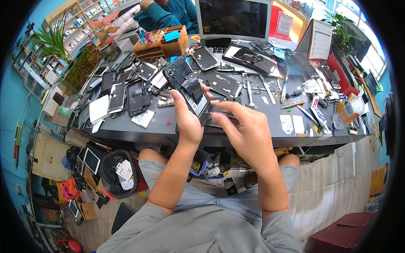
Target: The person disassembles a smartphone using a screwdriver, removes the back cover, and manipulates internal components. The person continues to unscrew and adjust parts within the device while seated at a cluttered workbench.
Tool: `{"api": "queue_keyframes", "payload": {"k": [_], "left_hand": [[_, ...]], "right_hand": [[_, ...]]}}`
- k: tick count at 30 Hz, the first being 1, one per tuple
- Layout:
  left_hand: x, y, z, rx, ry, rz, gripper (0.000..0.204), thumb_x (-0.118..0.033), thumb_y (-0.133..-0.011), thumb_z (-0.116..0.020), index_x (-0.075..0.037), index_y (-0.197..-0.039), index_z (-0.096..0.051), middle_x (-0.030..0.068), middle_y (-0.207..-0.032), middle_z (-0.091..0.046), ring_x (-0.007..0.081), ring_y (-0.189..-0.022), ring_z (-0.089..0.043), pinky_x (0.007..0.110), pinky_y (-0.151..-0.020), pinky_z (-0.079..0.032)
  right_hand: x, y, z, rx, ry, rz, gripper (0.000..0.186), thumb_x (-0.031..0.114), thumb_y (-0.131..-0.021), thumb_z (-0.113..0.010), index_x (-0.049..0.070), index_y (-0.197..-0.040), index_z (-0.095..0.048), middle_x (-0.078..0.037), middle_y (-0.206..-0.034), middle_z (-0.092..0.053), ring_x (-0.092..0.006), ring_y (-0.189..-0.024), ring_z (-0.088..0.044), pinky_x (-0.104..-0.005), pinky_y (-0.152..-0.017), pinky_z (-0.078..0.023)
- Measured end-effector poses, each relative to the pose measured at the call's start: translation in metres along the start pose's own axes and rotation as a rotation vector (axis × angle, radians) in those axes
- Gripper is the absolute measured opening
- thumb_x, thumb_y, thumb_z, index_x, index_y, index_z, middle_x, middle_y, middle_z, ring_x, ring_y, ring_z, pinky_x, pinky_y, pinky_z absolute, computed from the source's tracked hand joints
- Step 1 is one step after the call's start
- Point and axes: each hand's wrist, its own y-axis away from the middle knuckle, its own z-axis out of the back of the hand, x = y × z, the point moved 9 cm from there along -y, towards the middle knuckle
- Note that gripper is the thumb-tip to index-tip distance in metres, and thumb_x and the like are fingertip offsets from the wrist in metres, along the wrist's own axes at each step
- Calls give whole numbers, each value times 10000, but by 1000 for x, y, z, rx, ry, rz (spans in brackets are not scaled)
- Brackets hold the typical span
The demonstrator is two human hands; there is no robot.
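My left hand (188, 122) is wrapped round an opened smartphone (182, 76), held tilted above the desk's front edge. The phone's dark inner side faces up, with a camera corner at its far end and a pale battery area lower down. Close to the phone's near end, my right hand (249, 126) has thumb and forefinger pinched on a slim dark tool (228, 114). Its thin tip points at the phone's lower edge. The fingers partly hide this tool, so I cannot tell whether it is a screwdriver or tweezers.
Taken-apart phones (137, 98) crowd the desk's left. A wooden organizer (162, 44) and a laptop (234, 21) stand behind. An orange-handled screwdriver (292, 105), a tube (319, 114) and a calendar (319, 41) are on the right. Across the desk sits a person in a teal sleeve (162, 19). A bin (119, 185) stands below left.
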Motion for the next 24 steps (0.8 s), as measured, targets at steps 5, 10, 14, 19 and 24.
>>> {"api": "queue_keyframes", "payload": {"k": [5, 10, 14, 19, 24], "left_hand": [[8, -2, 0, 56, 32, 6, 801, -705, -1212, -290, 2, -1396, -620, 136, -1244, -708, 232, -1117, -730, 430, -1009, -648], [8, -2, 1, 88, 63, 6, 805, -700, -1214, -287, 2, -1438, -611, 152, -1318, -697, 242, -1201, -716, 468, -1085, -625], [8, -2, 1, 86, 34, 3, 797, -695, -1216, -286, -3, -1442, -609, 149, -1334, -697, 246, -1225, -713, 467, -1101, -617], [12, -1, 3, 72, 63, 36, 828, -706, -1211, -259, 2, -1449, -617, 156, -1341, -710, 269, -1235, -721, 476, -1110, -608], [11, 2, 4, 62, 33, 16, 854, -718, -1207, -225, -8, -1475, -615, 166, -1342, -715, 299, -1246, -721, 513, -1118, -607]], "right_hand": [[3, 0, 2, -68, -62, 47, 442, 33, -954, -871, 1, -1370, -724, -219, -1236, -802, -319, -869, -812, -403, -694, -621], [-1, -1, 4, -80, -111, -58, 432, 33, -950, -878, 3, -1357, -736, -212, -1196, -823, -285, -815, -802, -377, -700, -629], [-11, 2, 5, -92, -130, -117, 330, 73, -1005, -868, -10, -1314, -787, -132, -1030, -847, -157, -838, -801, -290, -677, -617], [-32, 7, -2, 2, -108, -240, 358, 99, -1011, -876, -9, -1337, -774, -122, -1017, -842, -127, -784, -777, -277, -647, -593], [-10, 4, 7, -89, -164, -116, 375, 100, -994, -889, -1, -1336, -773, -135, -1074, -849, -135, -860, -792, -281, -669, -608]]}}
